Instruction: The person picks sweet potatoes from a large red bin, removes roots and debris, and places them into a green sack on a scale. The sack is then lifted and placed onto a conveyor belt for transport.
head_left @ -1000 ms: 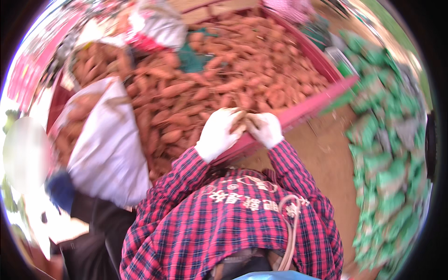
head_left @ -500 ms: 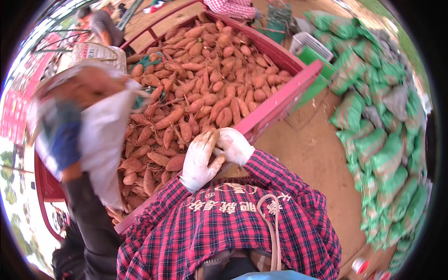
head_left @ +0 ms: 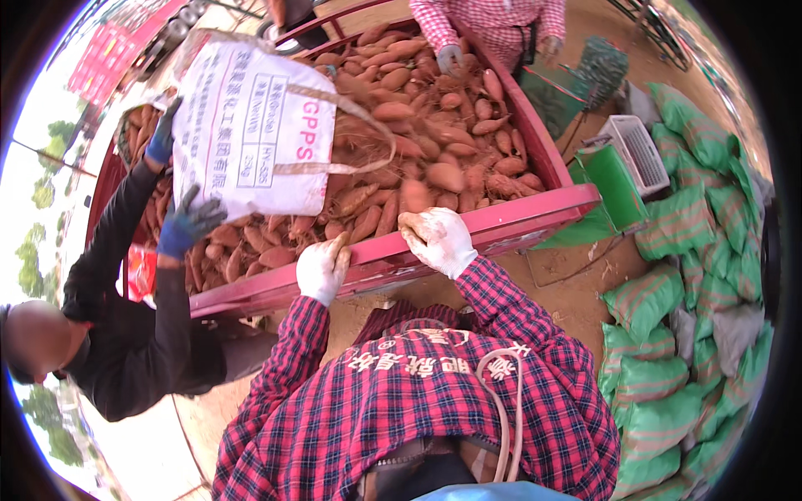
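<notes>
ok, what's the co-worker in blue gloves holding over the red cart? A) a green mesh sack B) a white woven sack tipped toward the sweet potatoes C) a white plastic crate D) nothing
B: both blue gloves grip a white woven sack tilted over the sweet potatoes in the red cart; the green sacks lie on the ground.

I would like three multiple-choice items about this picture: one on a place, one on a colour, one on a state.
1. Where is the left hand?
A. at the red rim of the cart
B. on a green sack
C. in the white crate

2. What colour are the gloves on the co-worker's hands under the white sack?
A. yellow
B. blue
C. red

3. How is the white sack held?
A. flat on the ground
B. tied shut
C. lifted and tipped over the sweet potatoes

Key: 1 A, the glove lies against the rim; 2 B, both gloves are blue; 3 C, its mouth faces the pile.
</notes>
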A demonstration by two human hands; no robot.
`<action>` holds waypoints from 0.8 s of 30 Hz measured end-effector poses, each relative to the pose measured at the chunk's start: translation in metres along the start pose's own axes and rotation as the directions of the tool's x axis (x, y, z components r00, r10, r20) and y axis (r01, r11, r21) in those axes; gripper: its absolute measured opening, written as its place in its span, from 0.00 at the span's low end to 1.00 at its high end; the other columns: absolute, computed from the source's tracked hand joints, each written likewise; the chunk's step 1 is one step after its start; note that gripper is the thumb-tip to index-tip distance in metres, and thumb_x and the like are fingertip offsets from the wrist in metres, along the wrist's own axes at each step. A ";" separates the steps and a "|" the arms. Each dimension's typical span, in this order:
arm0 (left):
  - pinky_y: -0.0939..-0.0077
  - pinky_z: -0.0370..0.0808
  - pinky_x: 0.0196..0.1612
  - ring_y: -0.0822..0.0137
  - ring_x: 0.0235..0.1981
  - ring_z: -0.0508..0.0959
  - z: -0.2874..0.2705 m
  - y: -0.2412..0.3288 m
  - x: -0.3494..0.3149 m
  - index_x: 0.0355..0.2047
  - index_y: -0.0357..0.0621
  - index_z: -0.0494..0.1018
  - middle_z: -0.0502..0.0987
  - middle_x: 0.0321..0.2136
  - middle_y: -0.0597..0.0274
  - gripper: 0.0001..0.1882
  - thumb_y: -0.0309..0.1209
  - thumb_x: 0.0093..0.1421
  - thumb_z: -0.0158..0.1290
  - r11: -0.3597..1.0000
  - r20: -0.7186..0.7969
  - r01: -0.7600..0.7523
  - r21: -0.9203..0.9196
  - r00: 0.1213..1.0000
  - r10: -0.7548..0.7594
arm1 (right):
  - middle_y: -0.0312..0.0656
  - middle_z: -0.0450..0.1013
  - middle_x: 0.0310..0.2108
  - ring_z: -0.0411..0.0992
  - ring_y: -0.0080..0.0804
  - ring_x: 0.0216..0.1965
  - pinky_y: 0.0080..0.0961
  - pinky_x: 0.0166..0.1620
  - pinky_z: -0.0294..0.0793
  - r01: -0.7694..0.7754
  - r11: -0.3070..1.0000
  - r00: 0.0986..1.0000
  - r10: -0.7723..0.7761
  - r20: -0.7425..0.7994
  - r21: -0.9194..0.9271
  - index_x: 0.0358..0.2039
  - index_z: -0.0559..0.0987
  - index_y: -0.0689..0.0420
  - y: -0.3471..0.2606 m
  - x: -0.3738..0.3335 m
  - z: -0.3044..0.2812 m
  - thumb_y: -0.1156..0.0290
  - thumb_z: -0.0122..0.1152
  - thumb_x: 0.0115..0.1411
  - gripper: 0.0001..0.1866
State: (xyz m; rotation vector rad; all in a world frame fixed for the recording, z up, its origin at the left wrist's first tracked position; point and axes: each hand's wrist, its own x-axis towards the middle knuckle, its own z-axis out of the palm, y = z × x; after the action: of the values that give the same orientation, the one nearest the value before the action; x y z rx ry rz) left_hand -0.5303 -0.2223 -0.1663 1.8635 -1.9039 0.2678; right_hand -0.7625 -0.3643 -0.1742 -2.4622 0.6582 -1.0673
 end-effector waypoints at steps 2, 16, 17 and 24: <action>0.62 0.77 0.38 0.55 0.31 0.81 0.003 0.002 -0.003 0.41 0.40 0.80 0.82 0.30 0.55 0.11 0.30 0.59 0.57 0.999 -0.062 0.017 0.041 0.998 -0.014 | 0.43 0.77 0.23 0.76 0.44 0.29 0.40 0.37 0.74 0.015 0.999 1.000 -0.014 -0.024 0.041 0.34 0.80 0.55 -0.001 -0.001 0.000 0.67 0.62 0.56 0.07; 0.61 0.77 0.37 0.54 0.29 0.81 0.008 0.009 -0.010 0.39 0.41 0.82 0.82 0.27 0.55 0.13 0.37 0.61 0.55 0.985 -0.108 0.172 -0.032 0.979 -0.174 | 0.46 0.80 0.35 0.78 0.45 0.39 0.38 0.43 0.76 -0.146 0.989 0.972 0.148 0.184 -0.027 0.41 0.81 0.56 -0.008 0.001 -0.007 0.64 0.56 0.62 0.12; 0.61 0.77 0.36 0.54 0.29 0.80 0.007 0.008 -0.010 0.39 0.41 0.82 0.82 0.27 0.55 0.13 0.37 0.61 0.55 0.988 -0.112 0.145 -0.048 0.982 -0.150 | 0.46 0.80 0.35 0.78 0.45 0.39 0.38 0.45 0.76 -0.203 0.978 0.955 0.209 0.212 -0.048 0.41 0.81 0.56 -0.008 0.002 -0.006 0.63 0.56 0.62 0.13; 0.59 0.76 0.35 0.54 0.29 0.80 0.002 0.001 -0.011 0.38 0.38 0.80 0.82 0.27 0.54 0.12 0.34 0.61 0.56 0.991 -0.154 0.055 -0.123 0.985 -0.074 | 0.46 0.78 0.28 0.76 0.49 0.33 0.42 0.41 0.73 -0.025 0.974 0.995 0.045 0.084 -0.223 0.35 0.80 0.55 -0.020 -0.001 0.004 0.64 0.55 0.60 0.10</action>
State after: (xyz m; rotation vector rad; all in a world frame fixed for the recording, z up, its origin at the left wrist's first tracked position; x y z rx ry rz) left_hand -0.5317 -0.2132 -0.1729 1.7676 -1.7123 0.2668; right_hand -0.7544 -0.3468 -0.1669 -2.6580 0.8298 -0.9078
